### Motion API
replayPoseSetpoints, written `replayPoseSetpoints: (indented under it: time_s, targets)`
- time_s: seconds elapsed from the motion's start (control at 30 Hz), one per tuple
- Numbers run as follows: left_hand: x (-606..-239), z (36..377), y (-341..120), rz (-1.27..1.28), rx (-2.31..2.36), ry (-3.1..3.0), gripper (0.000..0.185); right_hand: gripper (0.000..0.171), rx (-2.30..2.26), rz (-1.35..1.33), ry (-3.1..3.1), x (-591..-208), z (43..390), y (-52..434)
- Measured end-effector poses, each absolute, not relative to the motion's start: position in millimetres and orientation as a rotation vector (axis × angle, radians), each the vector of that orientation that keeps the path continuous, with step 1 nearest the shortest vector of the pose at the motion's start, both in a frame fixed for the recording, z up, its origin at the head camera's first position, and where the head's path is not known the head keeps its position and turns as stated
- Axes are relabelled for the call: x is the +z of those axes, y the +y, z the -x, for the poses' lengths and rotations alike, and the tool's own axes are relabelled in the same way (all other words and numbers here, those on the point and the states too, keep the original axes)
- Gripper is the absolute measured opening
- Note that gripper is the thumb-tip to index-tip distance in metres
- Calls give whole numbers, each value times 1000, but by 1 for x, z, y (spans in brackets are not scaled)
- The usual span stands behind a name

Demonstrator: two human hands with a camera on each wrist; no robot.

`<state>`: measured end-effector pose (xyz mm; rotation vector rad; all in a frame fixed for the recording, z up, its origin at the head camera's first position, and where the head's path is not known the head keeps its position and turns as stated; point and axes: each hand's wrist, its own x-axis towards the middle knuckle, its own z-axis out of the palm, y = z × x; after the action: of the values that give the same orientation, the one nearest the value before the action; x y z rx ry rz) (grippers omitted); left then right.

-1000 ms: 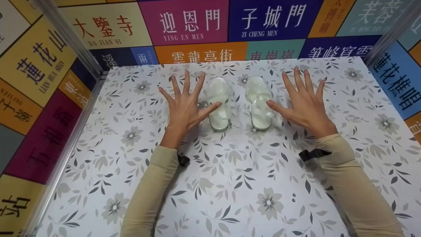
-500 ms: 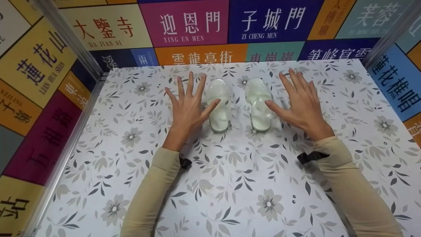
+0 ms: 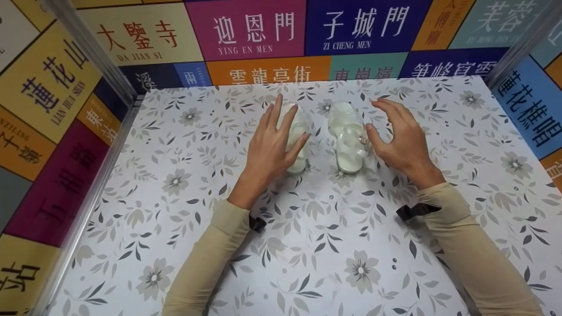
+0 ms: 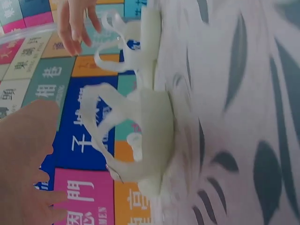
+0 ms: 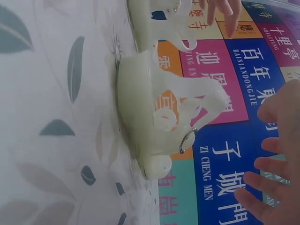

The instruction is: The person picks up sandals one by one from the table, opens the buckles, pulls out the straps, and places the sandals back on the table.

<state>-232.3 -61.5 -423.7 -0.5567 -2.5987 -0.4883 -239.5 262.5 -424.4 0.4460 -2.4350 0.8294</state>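
Sandals (image 3: 322, 137) between both hands

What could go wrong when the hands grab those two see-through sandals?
1. The left hand hovers over the left sandal with fingers straight; a flat push might slide it on the smooth floral table rather than lift it.
2. The right hand curls beside the right sandal; its thin straps and small buckle may snag a finger.
3. The sandals lie close together, so moving one could bump the other.
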Motion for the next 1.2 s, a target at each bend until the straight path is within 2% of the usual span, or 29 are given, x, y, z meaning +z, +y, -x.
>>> replayPoseSetpoints:
  time_s: [0.23, 0.63, 0.8, 1.1, 1.2]
  targets:
    - [-415, 213, -32, 709, -624, -2595, 67, 41, 1029, -487, -2441, -431, 236, 259]
    - [-424, 201, 21, 908, -719, -2698, 63, 47, 1183, -394, -2692, -449, 243, 261]
    - [-435, 207, 39, 855, -784, -2753, 63, 51, 1249, -354, -2723, -454, 246, 263]
    - [-450, 219, 58, 597, -987, -2839, 74, 60, 1407, -306, -2788, -466, 250, 268]
    - [-454, 224, 61, 532, -1045, -2870, 72, 63, 1424, -307, -2815, -469, 250, 269]
